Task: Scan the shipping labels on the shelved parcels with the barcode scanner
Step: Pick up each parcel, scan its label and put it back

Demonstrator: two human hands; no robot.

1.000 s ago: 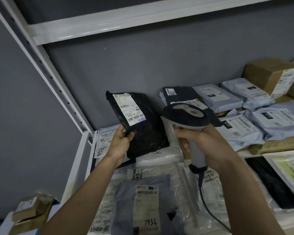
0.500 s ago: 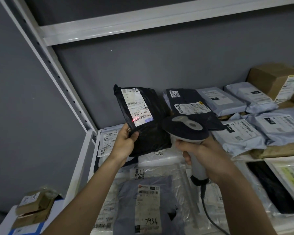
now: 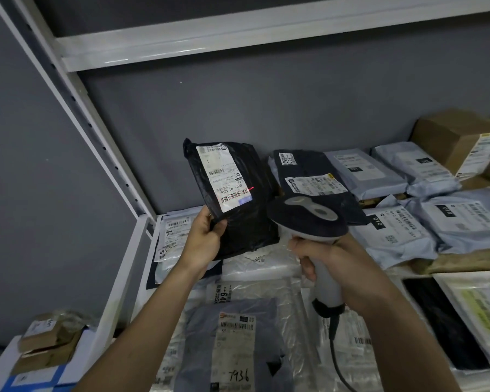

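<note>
left hand (image 3: pixel 203 240) is gripping the black mailer's (image 3: pixel 238 219) lower corner, tilting its shipping label (image 3: pixel 224 176) up-left of the barcode scanner (image 3: pixel 309 219), which the right hand (image 3: pixel 334 258) is clasping, red dot at the label's edge.

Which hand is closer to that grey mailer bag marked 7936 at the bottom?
Neither clearly. The left hand, holding the black parcel, is up-left of the grey bag; the right hand, gripping the scanner, is up-right.

Dim, soft light; glare on the shelf beam (image 3: pixel 238 38); wide-angle bending at edges.
</note>
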